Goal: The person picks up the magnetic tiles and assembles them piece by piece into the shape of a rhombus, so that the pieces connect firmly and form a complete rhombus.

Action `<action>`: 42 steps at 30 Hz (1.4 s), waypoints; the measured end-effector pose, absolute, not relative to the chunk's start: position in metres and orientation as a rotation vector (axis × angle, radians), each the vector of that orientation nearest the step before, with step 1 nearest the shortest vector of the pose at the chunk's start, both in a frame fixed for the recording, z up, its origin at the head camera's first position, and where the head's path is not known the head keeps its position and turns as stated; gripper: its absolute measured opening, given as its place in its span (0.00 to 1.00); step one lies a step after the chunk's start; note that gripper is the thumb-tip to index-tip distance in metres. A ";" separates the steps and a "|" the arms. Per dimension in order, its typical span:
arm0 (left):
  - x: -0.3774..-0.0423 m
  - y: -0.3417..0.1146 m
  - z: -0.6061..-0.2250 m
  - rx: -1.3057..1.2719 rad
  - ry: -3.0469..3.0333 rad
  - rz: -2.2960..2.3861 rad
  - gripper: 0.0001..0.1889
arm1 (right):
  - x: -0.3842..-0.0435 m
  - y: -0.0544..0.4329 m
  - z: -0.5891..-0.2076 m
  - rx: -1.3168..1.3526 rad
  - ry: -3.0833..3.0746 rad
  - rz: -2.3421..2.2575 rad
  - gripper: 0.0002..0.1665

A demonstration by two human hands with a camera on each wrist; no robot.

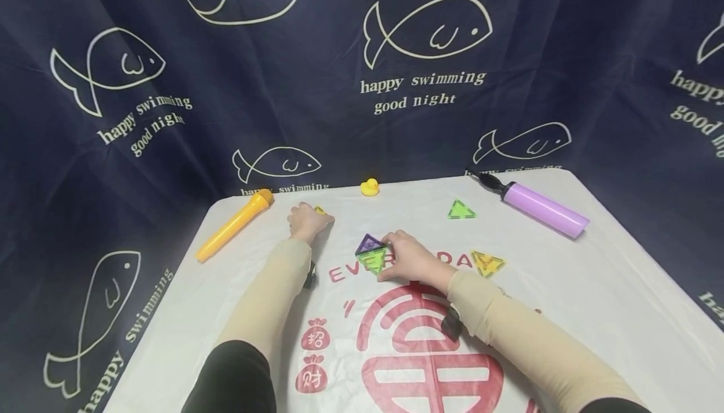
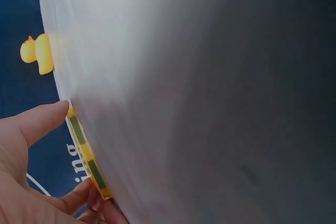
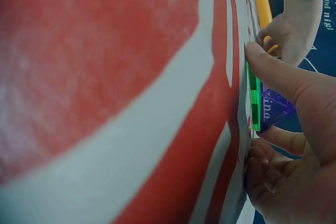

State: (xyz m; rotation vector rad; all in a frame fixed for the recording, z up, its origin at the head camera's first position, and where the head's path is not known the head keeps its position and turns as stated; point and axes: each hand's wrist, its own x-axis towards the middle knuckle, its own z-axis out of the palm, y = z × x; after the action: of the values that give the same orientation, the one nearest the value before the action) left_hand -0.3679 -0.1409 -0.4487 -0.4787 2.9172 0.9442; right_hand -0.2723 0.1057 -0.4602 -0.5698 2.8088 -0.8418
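In the head view my left hand point(image 1: 307, 221) is at the far left of the table. It pinches a yellow triangular magnetic tile point(image 2: 86, 153) between thumb and fingers, close to the tabletop. Near the middle my right hand point(image 1: 415, 258) grips a green triangular magnetic tile point(image 1: 373, 261) by its edges. A purple triangular tile point(image 1: 369, 244) adjoins the green one along its far edge, and in the right wrist view this purple tile point(image 3: 275, 109) stands raised from the table. My right hand's fingers partly cover the green tile there.
Another green triangle tile point(image 1: 462, 210) and a yellow triangle tile point(image 1: 488, 263) lie to the right. A rubber duck point(image 1: 370, 187) sits at the back edge. An orange toy microphone point(image 1: 234, 225) lies left, a purple hand pump point(image 1: 543, 209) right. A fish-print curtain point(image 1: 339, 111) hangs behind.
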 end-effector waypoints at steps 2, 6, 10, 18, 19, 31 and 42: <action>-0.367 -0.140 -0.448 -0.476 2.920 0.927 0.43 | -0.272 0.105 -0.459 -0.588 2.811 -0.849 0.51; -0.365 -0.139 -0.446 -0.446 2.919 0.912 0.43 | -0.273 0.106 -0.456 -0.630 2.797 -0.874 0.51; -0.362 -0.140 -0.444 -0.394 2.909 0.904 0.44 | -0.274 0.108 -0.454 -0.662 2.768 -0.897 0.50; -0.346 -0.144 -0.443 -0.278 2.868 0.987 0.30 | -0.275 0.108 -0.457 -0.652 2.764 -0.920 0.49; -0.345 -0.145 -0.443 -0.272 2.859 1.009 0.29 | -0.275 0.107 -0.457 -0.647 2.767 -0.921 0.49; -0.318 -0.145 -0.439 -0.297 2.694 1.252 0.21 | -0.278 0.100 -0.461 -0.565 2.811 -0.961 0.49; -0.294 -0.142 -0.447 -0.239 2.593 1.397 0.16 | -0.277 0.093 -0.464 -0.562 2.853 -0.982 0.45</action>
State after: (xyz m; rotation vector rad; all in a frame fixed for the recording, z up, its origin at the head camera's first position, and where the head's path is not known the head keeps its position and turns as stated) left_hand -0.2938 -0.1419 -0.4465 -0.2392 2.5925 1.3969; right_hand -0.2769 0.0930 -0.4642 -0.5618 2.8526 -0.9817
